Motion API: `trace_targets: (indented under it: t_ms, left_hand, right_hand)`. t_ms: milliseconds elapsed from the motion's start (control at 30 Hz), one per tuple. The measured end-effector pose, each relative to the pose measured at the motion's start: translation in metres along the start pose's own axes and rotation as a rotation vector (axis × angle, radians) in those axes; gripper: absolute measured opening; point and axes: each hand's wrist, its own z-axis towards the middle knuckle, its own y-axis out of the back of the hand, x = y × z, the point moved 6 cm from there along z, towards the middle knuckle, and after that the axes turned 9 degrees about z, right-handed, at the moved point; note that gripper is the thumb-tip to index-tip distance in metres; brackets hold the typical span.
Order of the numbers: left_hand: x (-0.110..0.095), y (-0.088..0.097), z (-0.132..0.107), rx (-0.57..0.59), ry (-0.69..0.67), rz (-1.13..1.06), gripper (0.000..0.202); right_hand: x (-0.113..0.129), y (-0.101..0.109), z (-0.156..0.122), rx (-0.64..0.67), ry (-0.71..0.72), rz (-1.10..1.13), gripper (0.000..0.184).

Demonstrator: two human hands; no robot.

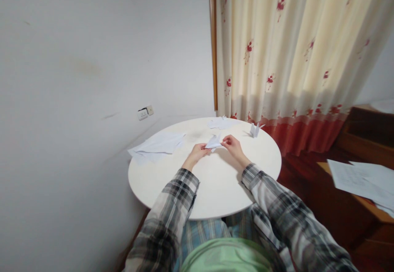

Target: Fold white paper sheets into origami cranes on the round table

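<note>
A small piece of folded white paper [213,142] is held up just above the round white table [221,190]. My left hand [198,153] pinches its left side, and my right hand [233,146] has its fingertips closed on the right corner. The paper has pointed, angled folds; its exact shape is too small to make out. Right of my right hand, a folded paper figure [255,130] with upright points, like a paper crane, stands on the table. Behind my hands lie more white paper pieces [219,122], some of them folded.
A stack of white sheets [158,145] lies at the table's left side, near the wall. A power socket [143,114] is on that wall. A flowered curtain [277,58] hangs behind the table. At right, printed papers [363,179] rest on wooden furniture [326,167].
</note>
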Motion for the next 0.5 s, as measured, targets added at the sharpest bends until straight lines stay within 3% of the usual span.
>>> trace_targets:
  t_ms: [267, 500]
  left_hand:
    - [0.005, -0.005, -0.001, 0.086, 0.03, -0.025, 0.024]
    - [-0.009, -0.011, -0.008, 0.075, -0.008, -0.146, 0.04]
  right_hand:
    - [-0.013, -0.001, 0.003, 0.044, -0.043, 0.102, 0.021]
    - [-0.019, -0.002, 0.003, 0.044, -0.106, 0.099, 0.017]
